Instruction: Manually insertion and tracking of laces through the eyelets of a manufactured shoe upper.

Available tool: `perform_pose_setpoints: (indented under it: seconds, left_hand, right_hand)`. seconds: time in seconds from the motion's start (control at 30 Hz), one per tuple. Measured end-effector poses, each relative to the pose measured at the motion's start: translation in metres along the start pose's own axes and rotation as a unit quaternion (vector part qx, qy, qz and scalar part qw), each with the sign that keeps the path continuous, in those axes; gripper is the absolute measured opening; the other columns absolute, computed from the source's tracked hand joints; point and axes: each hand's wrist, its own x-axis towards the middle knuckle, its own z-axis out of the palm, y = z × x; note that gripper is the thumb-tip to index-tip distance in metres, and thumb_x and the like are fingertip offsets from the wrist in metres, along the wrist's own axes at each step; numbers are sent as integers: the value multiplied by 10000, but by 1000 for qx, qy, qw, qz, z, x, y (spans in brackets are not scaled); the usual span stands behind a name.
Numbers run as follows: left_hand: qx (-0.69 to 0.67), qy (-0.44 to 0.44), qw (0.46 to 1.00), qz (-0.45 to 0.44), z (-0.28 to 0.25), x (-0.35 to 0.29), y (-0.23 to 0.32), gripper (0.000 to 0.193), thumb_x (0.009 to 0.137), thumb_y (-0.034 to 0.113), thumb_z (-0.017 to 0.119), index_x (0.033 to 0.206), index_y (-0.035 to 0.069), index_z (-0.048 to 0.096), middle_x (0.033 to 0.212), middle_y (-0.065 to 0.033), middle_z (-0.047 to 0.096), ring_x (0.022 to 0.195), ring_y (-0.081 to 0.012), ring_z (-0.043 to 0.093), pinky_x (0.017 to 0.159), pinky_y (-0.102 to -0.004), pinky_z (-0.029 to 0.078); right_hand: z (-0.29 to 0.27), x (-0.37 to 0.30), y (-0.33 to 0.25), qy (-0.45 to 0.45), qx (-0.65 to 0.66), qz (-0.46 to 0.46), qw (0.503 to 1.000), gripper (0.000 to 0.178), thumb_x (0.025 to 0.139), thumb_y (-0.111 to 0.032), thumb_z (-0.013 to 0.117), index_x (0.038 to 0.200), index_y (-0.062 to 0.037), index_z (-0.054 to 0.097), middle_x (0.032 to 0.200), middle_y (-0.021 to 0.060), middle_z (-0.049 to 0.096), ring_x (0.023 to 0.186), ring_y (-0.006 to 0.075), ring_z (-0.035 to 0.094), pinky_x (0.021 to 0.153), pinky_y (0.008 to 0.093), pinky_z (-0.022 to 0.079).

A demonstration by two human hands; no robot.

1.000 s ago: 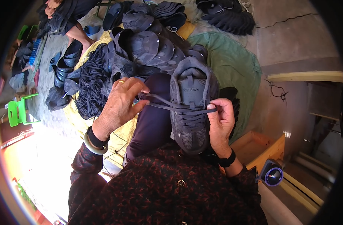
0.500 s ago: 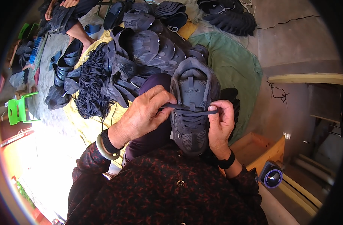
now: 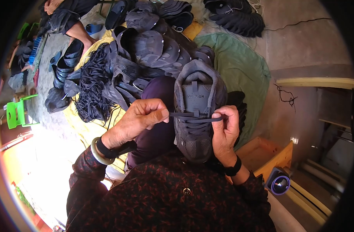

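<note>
A dark grey sneaker (image 3: pixel 198 112) rests on my lap, toe toward me. My left hand (image 3: pixel 140 118) pinches one end of its dark lace (image 3: pixel 192 115), drawn tight across the upper eyelets. My right hand (image 3: pixel 225 129) grips the shoe's right side and pins the lace there with the thumb. I wear a pale bangle (image 3: pixel 97 152) on the left wrist and a black band (image 3: pixel 233 170) on the right.
A heap of dark shoe uppers (image 3: pixel 150 46) and a bundle of black laces (image 3: pixel 92 91) lie ahead on yellow cloth (image 3: pixel 88 127). A green sheet (image 3: pixel 238 65) is at right, more shoes (image 3: pixel 235 15) beyond. Another person's leg (image 3: pixel 78 33) is at top left. A wooden box (image 3: pixel 267 152) is at lower right.
My left hand has moved right and closer to the shoe, pulling the lace from a slanted line into a short taut span across the tongue. The right hand stays put.
</note>
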Motion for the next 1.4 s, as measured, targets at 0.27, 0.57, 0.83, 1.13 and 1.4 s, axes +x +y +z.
perform_pose_setpoints:
  seconds: [0.27, 0.57, 0.83, 1.13, 1.4]
  left_hand:
    - [-215, -59, 973, -68, -43, -19, -8, 204, 1001, 201, 658, 906, 21, 653, 598, 99, 349, 480, -34, 239, 486, -245, 200]
    - [65, 41, 997, -18, -32, -2, -10, 230, 1024, 244, 661, 1022, 14, 670, 880, 1, 625, 840, -75, 557, 819, -243, 457]
    - [350, 154, 881, 279, -2, 4, 7, 246, 861, 59, 755, 1088, 33, 663, 1054, -131, 665, 1029, -318, 643, 941, -377, 490]
    - [271, 36, 945, 178, 8, 16, 7, 179, 908, 107, 766, 1001, 11, 647, 912, -86, 666, 868, -188, 673, 745, -324, 530]
    - [244, -9, 958, 148, -8, 17, 10, 137, 970, 113, 710, 955, 1, 633, 847, -7, 608, 787, -78, 561, 693, -260, 470]
  right_hand:
    - [-6, -1, -5, -30, -4, -8, 1000, 154, 921, -14, 660, 1055, -34, 586, 1012, 53, 520, 769, 105, 457, 709, 253, 423]
    - [-15, 2, -14, -55, 20, 39, 998, 201, 930, 3, 615, 1128, -30, 612, 1032, 37, 515, 815, 97, 466, 775, 245, 423]
    - [-27, 6, -16, -59, 75, 89, 991, 161, 984, -13, 603, 1144, -23, 608, 1037, 6, 524, 837, 62, 463, 767, 210, 417]
    - [-19, 11, -21, -65, 41, 107, 991, 175, 1009, -53, 586, 1184, -40, 585, 985, -20, 516, 829, 55, 458, 750, 210, 412]
    - [-13, 12, -17, -51, -28, 100, 993, 173, 1009, -77, 586, 1177, -44, 560, 937, 0, 512, 809, 84, 464, 754, 247, 429]
